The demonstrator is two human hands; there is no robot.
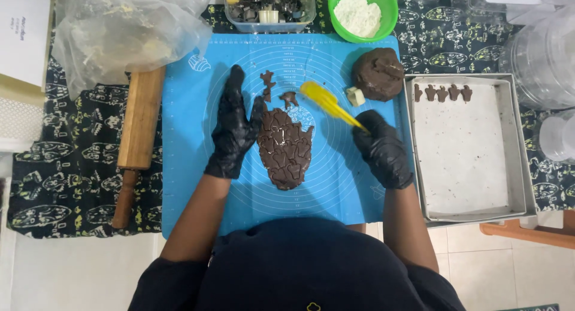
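A flat sheet of brown dough (286,148), cut into several small shapes, lies in the middle of a blue silicone mat (197,185). My left hand (235,126), in a black glove, rests flat on the mat with its fingers spread, touching the sheet's left edge. My right hand (381,148), also gloved, grips a yellow spatula (328,101) whose blade points up-left, just right of the sheet. Small cut dough pieces (268,83) lie above the sheet. A ball of brown dough (378,74) sits at the mat's upper right, with a small white cutter (356,96) beside it.
A metal baking tray (522,167) on the right holds a row of cut dough shapes (442,93). A wooden rolling pin (139,137) lies left of the mat. At the back stand a green bowl of flour (362,14), a clear box of cutters (269,11) and a crumpled plastic bag (120,38).
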